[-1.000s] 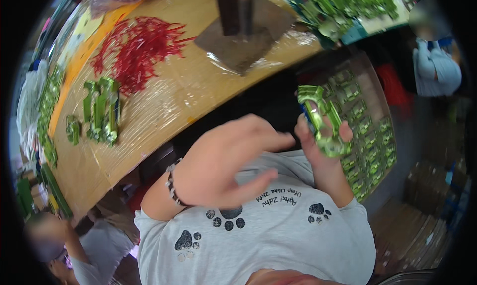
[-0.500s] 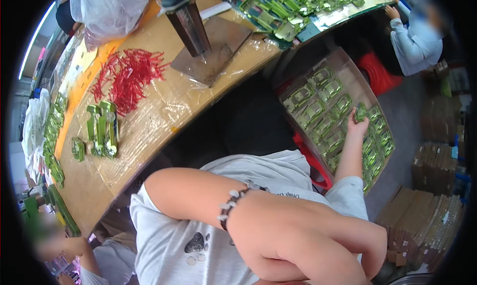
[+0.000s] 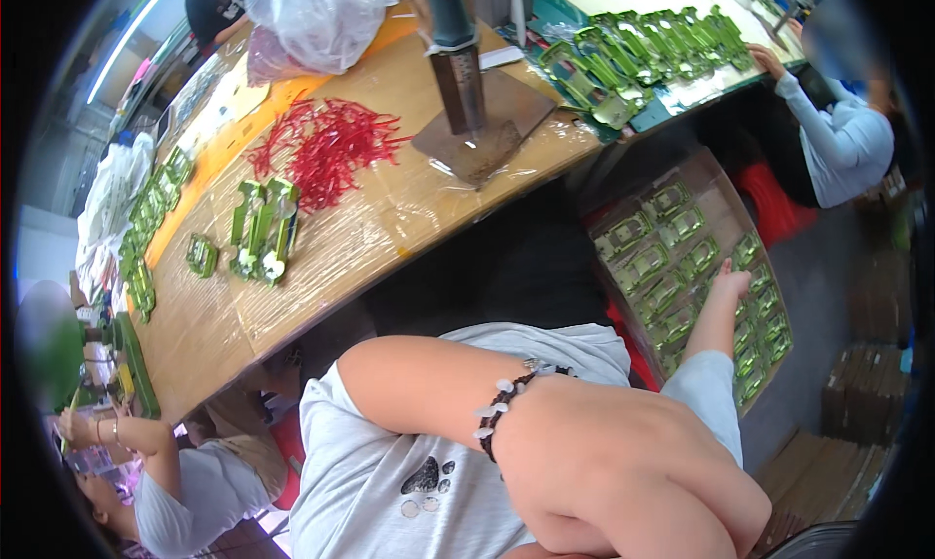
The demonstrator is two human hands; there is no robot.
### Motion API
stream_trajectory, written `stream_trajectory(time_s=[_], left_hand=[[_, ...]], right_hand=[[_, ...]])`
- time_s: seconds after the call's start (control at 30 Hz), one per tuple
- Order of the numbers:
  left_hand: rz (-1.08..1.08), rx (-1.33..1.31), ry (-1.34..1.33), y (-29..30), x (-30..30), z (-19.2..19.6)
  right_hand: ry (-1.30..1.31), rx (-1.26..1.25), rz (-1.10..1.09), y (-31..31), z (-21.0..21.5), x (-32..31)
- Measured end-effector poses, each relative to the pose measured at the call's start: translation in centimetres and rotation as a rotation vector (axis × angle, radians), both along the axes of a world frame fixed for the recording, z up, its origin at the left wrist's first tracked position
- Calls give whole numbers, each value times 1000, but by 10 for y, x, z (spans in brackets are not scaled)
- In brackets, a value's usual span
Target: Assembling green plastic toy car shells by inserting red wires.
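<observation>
My right hand (image 3: pixel 727 284) reaches over a shallow cardboard box (image 3: pixel 703 169) at the right, one finger stretched out and the thumb apart from it. Nothing shows in its grasp. Just beyond the fingertips lies a shiny green plastic part (image 3: pixel 747 250), shaped like a small car frame. Several more such parts (image 3: pixel 665 292) lie in rows in the box. Close to the camera, my left hand (image 3: pixel 623 452) is bent over in front of my chest, a beaded bracelet (image 3: pixel 499 409) on its wrist. Its fingers are folded under; their tips, and anything in them, are hidden.
On the wrapped table (image 3: pixel 341 267) are red strips (image 3: pixel 331 150), green pieces (image 3: pixel 263 233) and a dark tool over a metal plate (image 3: pixel 484 137). More green parts (image 3: pixel 643 57) stand farther back. Other people sit left (image 3: pixel 200 491) and far right (image 3: pixel 847 140). Cardboard stacks (image 3: pixel 818 481) stand at right.
The green part that my right hand held over the box is out of its fingers. The view has shifted, so the table and box appear farther right and mostly lower. My left hand stays folded near the camera.
</observation>
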State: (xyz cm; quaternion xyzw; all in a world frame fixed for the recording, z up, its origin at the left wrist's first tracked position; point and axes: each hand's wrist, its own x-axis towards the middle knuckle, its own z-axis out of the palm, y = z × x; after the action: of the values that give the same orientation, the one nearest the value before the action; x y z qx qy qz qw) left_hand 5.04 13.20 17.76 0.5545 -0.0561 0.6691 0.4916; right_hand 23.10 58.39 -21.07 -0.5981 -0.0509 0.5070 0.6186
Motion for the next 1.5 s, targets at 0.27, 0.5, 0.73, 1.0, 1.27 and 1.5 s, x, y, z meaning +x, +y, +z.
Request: stream_trajectory(time_s=[0.27,0.5,0.73,1.0,1.27,1.5], left_hand=[[476,368,526,-33,-29,-40],[1521,-378,1012,-164,-97,-95],[2404,-1058,1492,-236,-124,-139],[2415,-1082,1460,-237,-107,-136],[2196,-1005,920,-223,-67,-146],[1766,-911,528,-215,-60,-149]], right_hand=[[-106,300,851,-169,28,-65],[-263,1277,1761,-328,145,-144],[-410,1972,1655,-425,239,-256],[-945,1741,1749,-462,240,-332],[-1010,1726,1732,-447,240,-315],[-1123,1797,1796,-442,245,-308]])
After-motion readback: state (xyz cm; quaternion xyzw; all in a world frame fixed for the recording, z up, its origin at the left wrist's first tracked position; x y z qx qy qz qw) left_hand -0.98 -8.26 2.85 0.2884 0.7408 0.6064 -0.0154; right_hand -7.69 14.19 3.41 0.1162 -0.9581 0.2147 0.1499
